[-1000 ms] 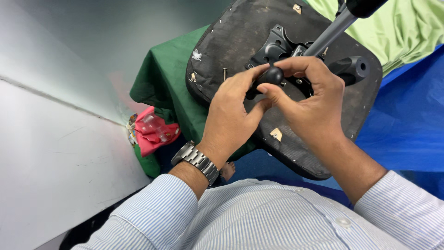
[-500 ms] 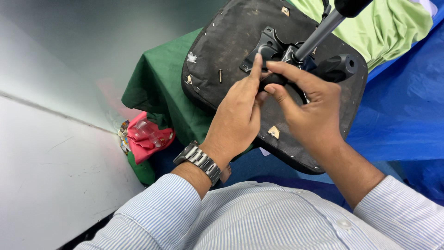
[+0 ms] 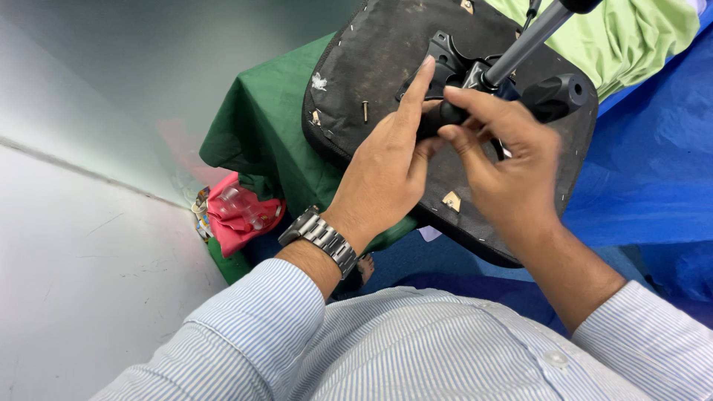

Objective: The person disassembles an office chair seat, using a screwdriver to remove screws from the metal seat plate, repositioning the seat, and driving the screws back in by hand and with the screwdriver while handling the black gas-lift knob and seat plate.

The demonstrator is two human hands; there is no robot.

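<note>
Underside of an overturned chair seat (image 3: 371,82), resting on a green cloth (image 3: 260,141) over the surface. The left hand (image 3: 386,174) and right hand (image 3: 512,178) meet at a black knob (image 3: 448,113) on the seat's black mechanism plate (image 3: 453,63). The left fingers (image 3: 417,93) lie pressed together, flat along the near side of the knob, apparently steadying it; the right fingers (image 3: 475,100) pinch it from the far side. A grey metal rod (image 3: 523,41) rises just beyond the fingertips. A wristwatch (image 3: 321,236) sits on the left wrist; a pink bundle (image 3: 241,215) lies well below the fingers, by the wall.
</note>
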